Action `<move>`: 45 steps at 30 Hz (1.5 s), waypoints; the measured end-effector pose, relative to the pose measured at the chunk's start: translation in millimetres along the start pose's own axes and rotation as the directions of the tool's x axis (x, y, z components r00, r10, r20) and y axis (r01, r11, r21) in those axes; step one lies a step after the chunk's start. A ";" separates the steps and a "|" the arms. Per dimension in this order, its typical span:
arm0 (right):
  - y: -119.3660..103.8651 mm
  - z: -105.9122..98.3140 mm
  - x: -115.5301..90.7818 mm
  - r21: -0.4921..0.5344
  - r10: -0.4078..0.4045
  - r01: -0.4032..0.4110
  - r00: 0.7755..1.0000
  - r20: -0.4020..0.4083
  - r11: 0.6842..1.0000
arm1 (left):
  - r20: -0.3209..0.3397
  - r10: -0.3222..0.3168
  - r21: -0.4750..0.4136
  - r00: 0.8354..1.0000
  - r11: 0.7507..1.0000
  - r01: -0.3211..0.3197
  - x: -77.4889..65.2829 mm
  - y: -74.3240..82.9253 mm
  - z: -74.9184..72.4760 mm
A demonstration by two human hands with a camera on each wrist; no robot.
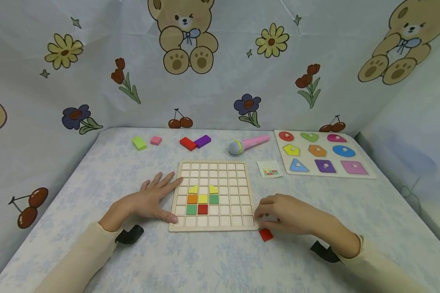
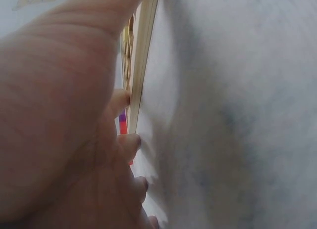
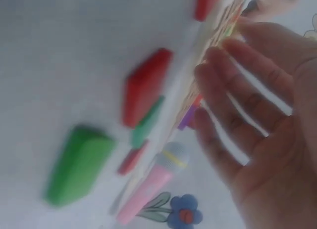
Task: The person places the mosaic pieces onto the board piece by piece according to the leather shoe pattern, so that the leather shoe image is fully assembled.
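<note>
A square wooden grid board lies on the table, with yellow, orange, green and red tiles in its left-middle cells. My left hand rests with spread fingers on the board's left edge. Beside the lower right edge is my right hand, its fingers loosely bent and nothing visible between them. Just below it lies a red tile. The right wrist view shows a larger-looking red tile, a green tile and a bright green block on the table near that hand, mostly hidden from the head view.
Behind the board lie a light green block, a pink block, a red block, a purple block and a toy microphone. A small pattern card and a shape puzzle board are at the right.
</note>
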State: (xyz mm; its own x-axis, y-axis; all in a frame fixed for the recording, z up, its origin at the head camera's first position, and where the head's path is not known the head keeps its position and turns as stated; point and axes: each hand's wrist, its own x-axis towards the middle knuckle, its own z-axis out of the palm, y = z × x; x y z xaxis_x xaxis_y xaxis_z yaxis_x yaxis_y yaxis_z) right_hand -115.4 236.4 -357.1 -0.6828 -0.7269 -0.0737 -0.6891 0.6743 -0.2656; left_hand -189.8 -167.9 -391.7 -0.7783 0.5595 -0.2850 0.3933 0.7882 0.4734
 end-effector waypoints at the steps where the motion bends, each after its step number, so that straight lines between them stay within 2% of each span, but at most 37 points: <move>1: 1.7 0.4 -4.1 0.009 0.000 0.000 1.000 0.001 1.000 | 0.000 -0.004 -0.001 1.000 1.000 0.004 -0.3 0.2 -0.4; 6: 7.6 2.4 -17.3 0.095 0.038 -0.041 0.999 0.029 0.995 | -0.002 -0.025 -0.002 1.000 1.000 0.025 -1.0 0.7 -2.4; 12: 11.4 7.2 -20.6 0.159 0.084 -0.097 0.993 0.085 0.982 | -0.005 -0.023 -0.006 1.000 1.000 0.023 -1.4 -0.8 -1.9; 23: 12.1 12.5 -18.7 0.132 0.061 -0.070 0.995 0.073 0.989 | 0.001 0.005 -0.004 1.000 1.000 -0.005 -0.6 -2.8 1.0; 32: 10.9 -1.3 -16.2 0.092 0.049 -0.055 0.997 0.068 0.994 | 0.007 -0.009 0.000 1.000 1.000 0.009 1.2 -0.3 0.8; 37: 4.5 -11.5 -3.3 0.071 0.038 -0.041 0.999 0.037 0.997 | 0.005 0.002 0.001 1.000 1.000 -0.002 1.2 -0.6 0.9; 45: -14.5 -10.0 46.6 0.018 -0.001 0.001 1.000 0.026 1.000 | -0.004 -0.002 -0.009 1.000 1.000 0.002 -0.6 1.5 -0.6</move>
State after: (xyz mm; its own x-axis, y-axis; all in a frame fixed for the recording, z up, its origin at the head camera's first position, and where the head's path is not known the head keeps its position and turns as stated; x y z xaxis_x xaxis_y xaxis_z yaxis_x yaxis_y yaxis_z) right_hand -139.6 194.0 -347.0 -0.6753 -0.7310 -0.0981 -0.6852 0.6710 -0.2833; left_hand -189.0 -167.2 -390.4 -0.7809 0.5570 -0.2828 0.3875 0.7870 0.4801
